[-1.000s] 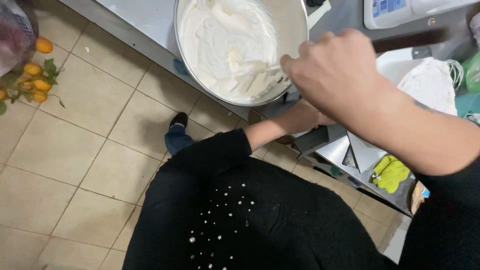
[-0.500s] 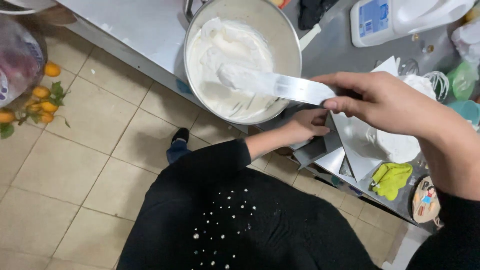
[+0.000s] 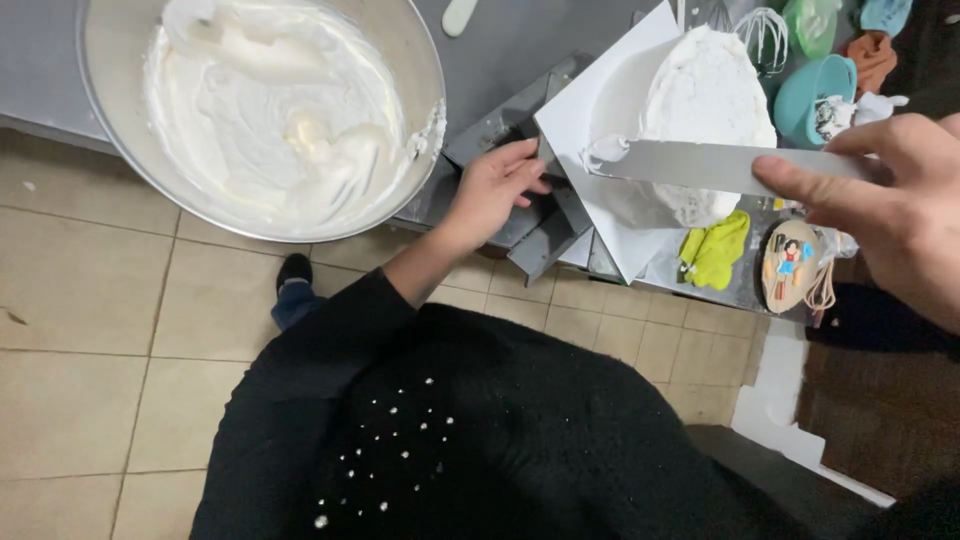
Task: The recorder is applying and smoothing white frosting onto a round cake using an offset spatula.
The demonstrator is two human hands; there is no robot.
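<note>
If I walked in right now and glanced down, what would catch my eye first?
Probably the big round metal bowl of white whipped cream at the upper left, on the grey counter's edge. Then the long flat steel spatula that the right hand holds over the white cream-covered cake, while the left hand touches the grey stand beneath its white board.

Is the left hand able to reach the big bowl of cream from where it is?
Probably yes. The left hand rests on the grey stand under the cake board, just beside the bowl, and nothing lies between them.
</note>
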